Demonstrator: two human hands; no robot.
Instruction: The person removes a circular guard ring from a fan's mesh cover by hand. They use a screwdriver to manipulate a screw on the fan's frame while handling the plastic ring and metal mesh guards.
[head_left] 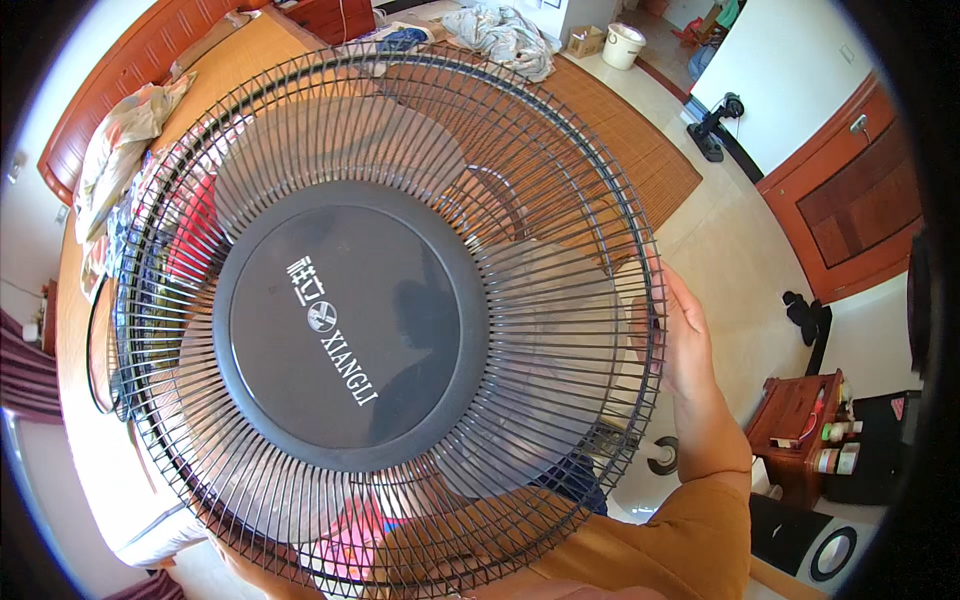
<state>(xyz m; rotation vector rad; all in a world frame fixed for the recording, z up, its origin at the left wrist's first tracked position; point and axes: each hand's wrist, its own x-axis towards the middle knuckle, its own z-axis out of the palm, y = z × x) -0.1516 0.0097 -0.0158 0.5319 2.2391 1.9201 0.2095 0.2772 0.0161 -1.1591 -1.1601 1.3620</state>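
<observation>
The fan [345, 325] fills the near centre. Right fingers [684, 298] clamp its right rim [660, 335]; hidden, the left fingers' state I cannot tell. Supporting both sides evenly should steady it.

To your upper left, a reddish wooden headboard [118, 80] backs a bed [232, 68]; a purple curtain [40, 372] hangs at far left, near bright light [105, 475]. Ahead, a woven mat [640, 150] covers part of the pale floor [738, 240]; to your right, a reddish-brown door [860, 215] interrupts a white wall [800, 105].
</observation>
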